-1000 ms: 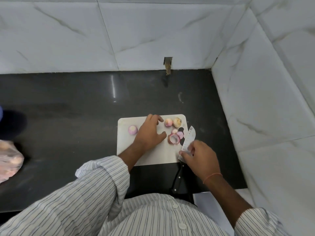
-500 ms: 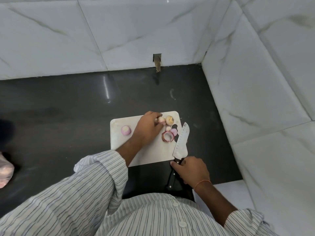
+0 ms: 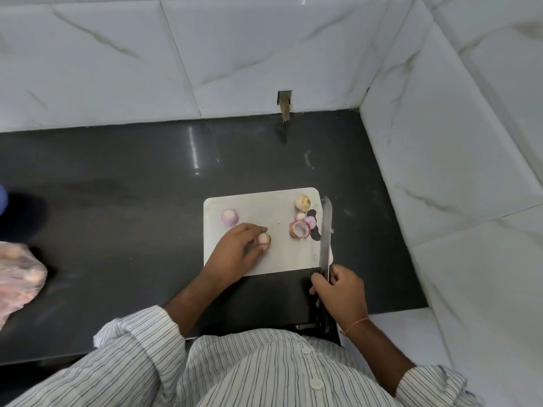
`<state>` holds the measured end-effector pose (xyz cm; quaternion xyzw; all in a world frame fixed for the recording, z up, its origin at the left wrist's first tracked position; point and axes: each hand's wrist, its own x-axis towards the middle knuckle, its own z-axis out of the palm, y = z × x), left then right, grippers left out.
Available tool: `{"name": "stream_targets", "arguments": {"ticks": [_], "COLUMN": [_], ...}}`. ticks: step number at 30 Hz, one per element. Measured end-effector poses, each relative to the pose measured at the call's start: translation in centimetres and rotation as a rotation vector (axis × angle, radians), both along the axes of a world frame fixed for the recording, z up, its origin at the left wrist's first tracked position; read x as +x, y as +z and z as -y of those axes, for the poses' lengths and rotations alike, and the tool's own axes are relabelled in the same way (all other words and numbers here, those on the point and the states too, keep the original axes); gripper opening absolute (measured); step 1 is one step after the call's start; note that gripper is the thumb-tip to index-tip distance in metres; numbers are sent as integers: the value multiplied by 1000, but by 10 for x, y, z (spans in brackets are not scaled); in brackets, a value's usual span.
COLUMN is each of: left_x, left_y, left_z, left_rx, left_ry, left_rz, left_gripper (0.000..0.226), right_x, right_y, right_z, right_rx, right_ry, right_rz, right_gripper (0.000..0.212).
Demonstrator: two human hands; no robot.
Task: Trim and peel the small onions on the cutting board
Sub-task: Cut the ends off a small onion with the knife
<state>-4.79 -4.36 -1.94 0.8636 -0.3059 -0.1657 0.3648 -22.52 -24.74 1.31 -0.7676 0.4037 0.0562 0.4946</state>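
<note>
A white cutting board [image 3: 276,259] lies on the dark counter. My left hand [image 3: 235,254] pinches a small unpeeled onion [image 3: 264,238] at the board's middle. A peeled pinkish onion [image 3: 229,216] sits at the board's far left. Another unpeeled onion [image 3: 303,201] rests at the far right corner, with a pile of onion skins and cut ends [image 3: 302,227] just below it. My right hand [image 3: 340,292] grips the handle of a knife [image 3: 325,233], whose blade lies along the board's right edge.
A plastic bag of small onions [image 3: 17,277] sits at the counter's left edge. White marble-look tiled walls close the counter at the back and right. A small pipe stub [image 3: 285,108] sticks out of the back wall. The counter's front edge [image 3: 264,330] runs near my body.
My left hand drew one onion from the far right corner to the board's middle. My right hand slid back onto the knife handle, and the blade swung straight along the board's right edge.
</note>
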Motion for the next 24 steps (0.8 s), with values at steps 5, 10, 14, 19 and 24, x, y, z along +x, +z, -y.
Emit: {"name": "stream_targets", "arguments": {"ticks": [5,10,14,19,24], "left_x": [-10,-14,-14,-16,-16], "left_y": [-15,-18,-20,-20,-22], "left_z": [-9,-9,-9,-10,-11], "left_rx": [-13,-4,-9,-7,-6], "left_ry": [56,118,168,171,185], "left_rz": [-57,-70,-90,-109,-107], "left_gripper": [39,44,48,48,47], "right_x": [0,3,4,-1,-5], "right_y": [4,-9,-13,-9,-9], "right_z": [-21,-38,-43,-52,-55], "right_rx": [20,-6,-42,-104,-119], "right_ry": [142,303,355,355,377], "right_rz": [118,94,92,109,106], "right_gripper": [38,28,36,28,38]}}
